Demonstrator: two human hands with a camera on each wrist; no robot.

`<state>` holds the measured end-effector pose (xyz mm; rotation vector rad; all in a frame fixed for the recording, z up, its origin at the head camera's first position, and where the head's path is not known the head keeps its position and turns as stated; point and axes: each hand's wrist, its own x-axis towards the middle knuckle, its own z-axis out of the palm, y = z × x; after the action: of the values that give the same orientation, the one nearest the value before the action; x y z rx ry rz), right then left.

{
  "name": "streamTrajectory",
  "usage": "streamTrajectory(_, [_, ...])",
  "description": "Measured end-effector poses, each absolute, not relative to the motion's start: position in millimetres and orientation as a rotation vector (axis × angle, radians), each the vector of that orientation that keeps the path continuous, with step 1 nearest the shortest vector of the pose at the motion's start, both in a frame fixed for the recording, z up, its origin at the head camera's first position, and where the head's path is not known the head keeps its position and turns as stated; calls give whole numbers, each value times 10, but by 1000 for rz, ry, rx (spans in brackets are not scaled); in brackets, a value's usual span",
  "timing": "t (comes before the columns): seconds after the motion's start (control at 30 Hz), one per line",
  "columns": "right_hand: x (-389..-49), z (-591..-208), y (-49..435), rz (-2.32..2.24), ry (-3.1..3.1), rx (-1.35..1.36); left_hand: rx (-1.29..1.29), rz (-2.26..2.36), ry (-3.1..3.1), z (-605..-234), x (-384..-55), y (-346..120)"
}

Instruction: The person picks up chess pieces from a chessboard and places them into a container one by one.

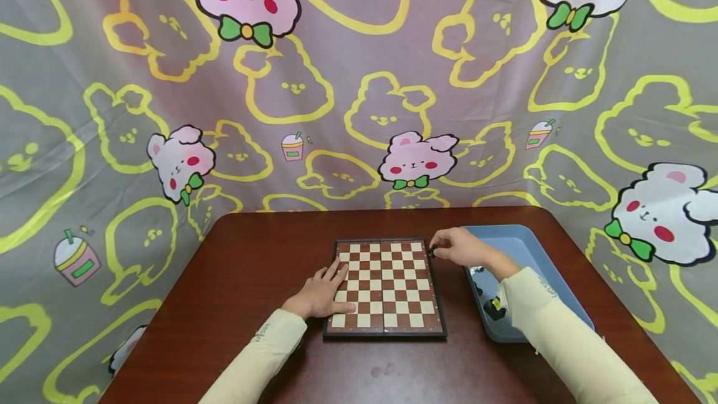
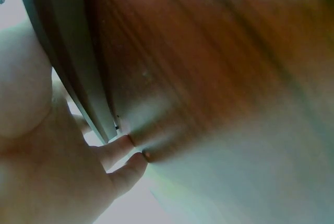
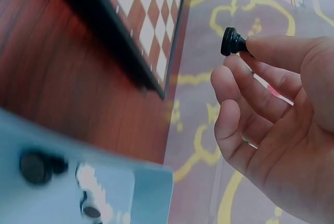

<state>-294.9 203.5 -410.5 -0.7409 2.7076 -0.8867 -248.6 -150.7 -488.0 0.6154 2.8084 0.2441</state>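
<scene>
A brown-and-cream chessboard (image 1: 397, 288) with a dark frame lies flat on the table. My left hand (image 1: 320, 293) rests on its left edge, fingers extended and thumb across the squares; in the left wrist view, two fingertips (image 2: 136, 167) reach past the dark rim. Near the board's far right corner, my right hand (image 1: 464, 248) pinches a small black chess piece (image 3: 233, 42) between thumb and fingers. The piece's round base points away from the palm, and its top is hidden by the fingers. No pieces stand on the squares that show.
To the right of the board sits a blue tray (image 1: 552, 279), partly behind my right forearm. Black chess pieces (image 1: 495, 309) and some white ones (image 3: 93, 185) lie in it. The brown table (image 1: 252, 248) meets a patterned cloth (image 1: 336, 111) at the back and sides.
</scene>
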Motion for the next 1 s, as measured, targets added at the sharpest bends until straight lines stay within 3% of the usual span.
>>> streamTrajectory(1.0, [-2830, -4157, 3024, -799, 2764, -611, 613, 278, 2789, -4921, -2514, -1532])
